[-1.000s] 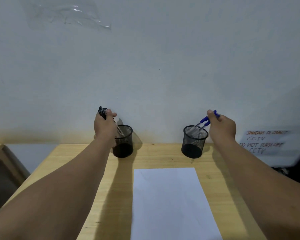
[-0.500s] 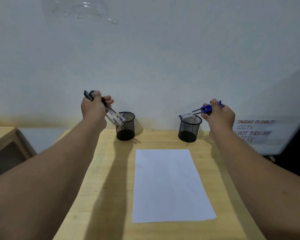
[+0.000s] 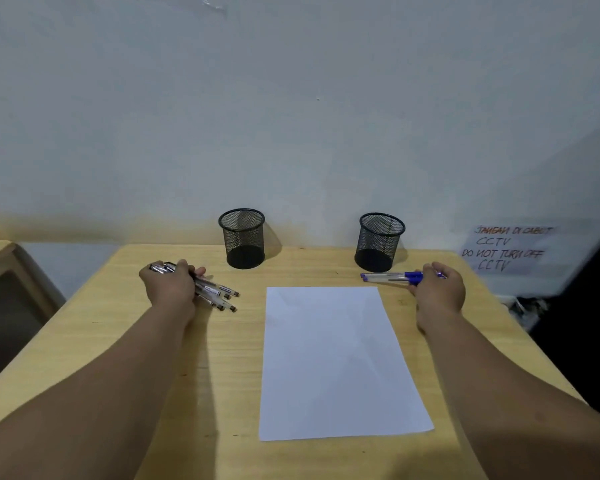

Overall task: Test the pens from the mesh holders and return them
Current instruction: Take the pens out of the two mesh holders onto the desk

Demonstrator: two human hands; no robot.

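Note:
Two black mesh holders stand at the back of the wooden table, the left holder (image 3: pixel 242 239) and the right holder (image 3: pixel 380 242); both look empty. My left hand (image 3: pixel 169 287) rests low on the table in front-left of the left holder, closed around a bundle of black pens (image 3: pixel 214 293) whose tips point right. My right hand (image 3: pixel 439 289) sits just in front-right of the right holder, gripping blue pens (image 3: pixel 392 277) that lie flat on the table and point left. A blank white sheet of paper (image 3: pixel 336 362) lies between my arms.
The wooden table (image 3: pixel 222 368) ends at a white wall behind the holders. A handwritten CCTV notice (image 3: pixel 503 249) hangs at the right. A lower wooden piece of furniture (image 3: pixel 0 271) stands to the left; dark space lies beyond the table's right edge.
Both hands have lifted the pen bundles out of the holders and brought them down to the table, left bundle in front-left of its holder, right bundle in front of its holder. The view has tilted down.

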